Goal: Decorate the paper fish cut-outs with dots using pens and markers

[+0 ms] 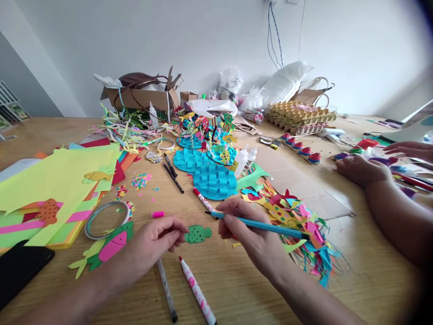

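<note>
A green paper fish with dark dots lies on the wooden table between my hands. My left hand has its thumb and forefinger pinched on the left end of this fish. In my right hand is a blue pen, held between thumb and fingers, its dark tip pointing left above the fish. Below the fish lie an uncapped red-tipped marker and a grey pen. A pink cap rests above my left hand, and a red-capped marker lies beyond the fish.
Coloured paper sheets and a tape roll lie left. Blue paper discs and glue bottles stand ahead; paper scraps are piled right. Another person's arms reach in at the right, near painted egg-carton pieces.
</note>
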`<state>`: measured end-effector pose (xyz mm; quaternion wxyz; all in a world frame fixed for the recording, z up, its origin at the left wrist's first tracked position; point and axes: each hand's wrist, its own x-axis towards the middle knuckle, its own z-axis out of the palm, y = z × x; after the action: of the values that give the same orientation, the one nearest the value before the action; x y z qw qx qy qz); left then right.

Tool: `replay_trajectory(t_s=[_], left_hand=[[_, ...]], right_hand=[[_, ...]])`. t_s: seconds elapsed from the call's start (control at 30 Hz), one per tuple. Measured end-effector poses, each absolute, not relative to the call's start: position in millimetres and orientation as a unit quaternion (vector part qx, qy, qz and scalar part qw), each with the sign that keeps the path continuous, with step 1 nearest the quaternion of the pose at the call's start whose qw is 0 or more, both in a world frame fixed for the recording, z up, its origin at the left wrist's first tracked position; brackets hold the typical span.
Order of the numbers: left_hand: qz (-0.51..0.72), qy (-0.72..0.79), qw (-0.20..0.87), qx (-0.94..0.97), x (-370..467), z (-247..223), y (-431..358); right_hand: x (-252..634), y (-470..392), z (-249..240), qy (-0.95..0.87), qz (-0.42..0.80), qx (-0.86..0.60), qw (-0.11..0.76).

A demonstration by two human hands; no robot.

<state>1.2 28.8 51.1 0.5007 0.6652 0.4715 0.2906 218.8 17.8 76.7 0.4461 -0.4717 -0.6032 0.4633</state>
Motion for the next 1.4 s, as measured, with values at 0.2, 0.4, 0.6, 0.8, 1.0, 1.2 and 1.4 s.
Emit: replay_trajectory(t_s=[0.2,0.4,0.6,0.8,1.0,1.2,1.4], left_hand=[[0.234,0.354,0.170,0.889,-4.6,37.9,31.6],[0.220,0.333,0.151,0.904,-2.7,25.0,29.9],[0.243,0.331,0.128,0.903,-3.5,11.3,28.8],[0.234,0.332,0.139,0.903,-3.2,6.6,27.9],[0.224,0.352,0.158,0.895,-4.5,-1.9,22.1],[0.238,0.326,0.079,0.911,-4.4,6.8,25.7],[0.230,0.340,0.082,0.908,-3.8,-1.4,23.5]], right_hand=[[210.4,30.6,44.1,-0.605,0.452,-0.520,0.399],[208.0,28.9,28.0,-0.654,0.413,-0.515,0.369],[207.3,25.9,26.1,-0.686,0.348,-0.530,0.358],[207.9,26.3,26.1,-0.689,0.348,-0.537,0.340],[207.7,24.1,27.1,-0.710,0.334,-0.523,0.334],[207.8,24.4,25.7,-0.718,0.320,-0.522,0.331],[206.8,24.9,25.8,-0.722,0.307,-0.523,0.332]])
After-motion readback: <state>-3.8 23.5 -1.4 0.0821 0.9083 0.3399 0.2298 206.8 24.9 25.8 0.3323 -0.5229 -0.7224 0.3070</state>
